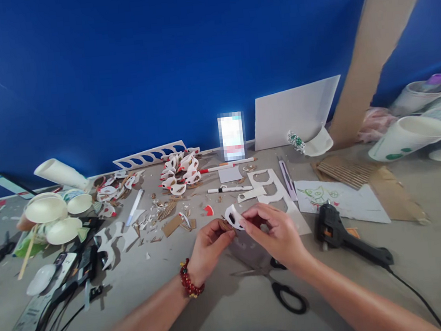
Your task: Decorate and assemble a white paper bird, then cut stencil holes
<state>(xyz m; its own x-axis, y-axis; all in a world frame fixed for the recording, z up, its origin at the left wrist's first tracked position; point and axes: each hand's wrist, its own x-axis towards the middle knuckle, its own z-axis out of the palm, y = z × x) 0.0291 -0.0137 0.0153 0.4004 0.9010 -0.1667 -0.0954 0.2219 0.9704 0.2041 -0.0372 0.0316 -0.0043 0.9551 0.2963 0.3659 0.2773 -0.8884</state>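
Note:
My right hand (275,230) pinches a small white bird-shaped cutout (232,214) with a dark patch on it. Close against its lower left, the fingers of my left hand (212,241) are closed on a small brown piece that looks like cardboard, mostly hidden by the fingertips. A red bead bracelet is on my left wrist. Below the hands lie black-handled scissors (290,297). A small red-and-white scrap (208,210) rests just beyond my left hand. Farther back stands a cluster of white birds with red beaks (178,189).
A glue gun (333,227) lies at right with its cord trailing forward. White cut-out sheet (299,220), purple cutter (287,180), marker (230,189) and cardboard scraps (173,226) surround the hands. Paper cups (45,207) and cables crowd the left; a lit screen (232,135) stands behind.

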